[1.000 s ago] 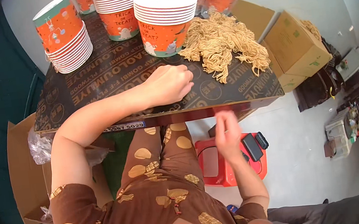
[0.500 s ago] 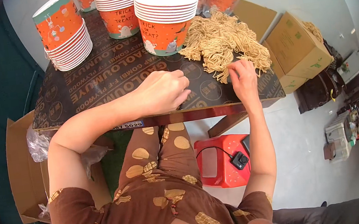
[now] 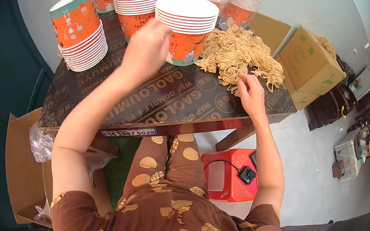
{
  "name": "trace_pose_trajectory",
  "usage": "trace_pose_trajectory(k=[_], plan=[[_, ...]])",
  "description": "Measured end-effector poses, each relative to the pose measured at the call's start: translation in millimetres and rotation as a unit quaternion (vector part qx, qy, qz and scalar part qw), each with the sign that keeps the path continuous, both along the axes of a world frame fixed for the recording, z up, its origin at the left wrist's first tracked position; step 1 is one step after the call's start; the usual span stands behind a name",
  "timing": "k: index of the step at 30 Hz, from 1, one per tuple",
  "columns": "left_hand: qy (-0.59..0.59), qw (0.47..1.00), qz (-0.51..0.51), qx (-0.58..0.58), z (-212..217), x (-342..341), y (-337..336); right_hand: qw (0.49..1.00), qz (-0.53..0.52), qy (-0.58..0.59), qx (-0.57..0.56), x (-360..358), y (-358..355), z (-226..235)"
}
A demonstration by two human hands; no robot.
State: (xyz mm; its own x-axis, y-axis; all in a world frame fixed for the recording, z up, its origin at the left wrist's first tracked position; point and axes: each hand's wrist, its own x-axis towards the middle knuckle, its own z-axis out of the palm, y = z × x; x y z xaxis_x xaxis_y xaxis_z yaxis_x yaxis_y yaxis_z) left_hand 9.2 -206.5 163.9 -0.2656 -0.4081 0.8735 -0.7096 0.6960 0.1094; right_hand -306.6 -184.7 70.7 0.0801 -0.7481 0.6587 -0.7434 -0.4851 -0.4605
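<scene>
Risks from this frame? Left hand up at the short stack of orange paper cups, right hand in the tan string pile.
1. The left hand is raised beside the short stack of orange paper cups with white rims; a careless bump might topple it into the taller stacks behind.
2. The right hand pinches strands at the edge of the tangled tan string pile; a pull may drag a clump along.
3. That pile spills toward the edge of the dark printed board tabletop; strands could slide off.

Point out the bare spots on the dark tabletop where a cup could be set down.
Free: the front strip of the tabletop between the left hand and right hand, and the left part below the leaning cup stack. Crowded: the back edge, packed with cup stacks, and the right side under the straw-like fibre pile.
</scene>
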Motion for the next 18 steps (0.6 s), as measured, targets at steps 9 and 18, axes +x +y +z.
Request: trace_pose_trajectory(k=[9, 18], plan=[[-0.077, 0.994, 0.075, 0.015, 65.9, 47.4, -99.5, 0.979, -0.002, -0.179, 0.094, -8.6, -1.9, -7.4], [-0.118, 0.979, 0.142, 0.086, 66.8, 19.1, -149.6, 0.989, 0.001, -0.118, 0.090, -8.4, -2.6, -12.0]])
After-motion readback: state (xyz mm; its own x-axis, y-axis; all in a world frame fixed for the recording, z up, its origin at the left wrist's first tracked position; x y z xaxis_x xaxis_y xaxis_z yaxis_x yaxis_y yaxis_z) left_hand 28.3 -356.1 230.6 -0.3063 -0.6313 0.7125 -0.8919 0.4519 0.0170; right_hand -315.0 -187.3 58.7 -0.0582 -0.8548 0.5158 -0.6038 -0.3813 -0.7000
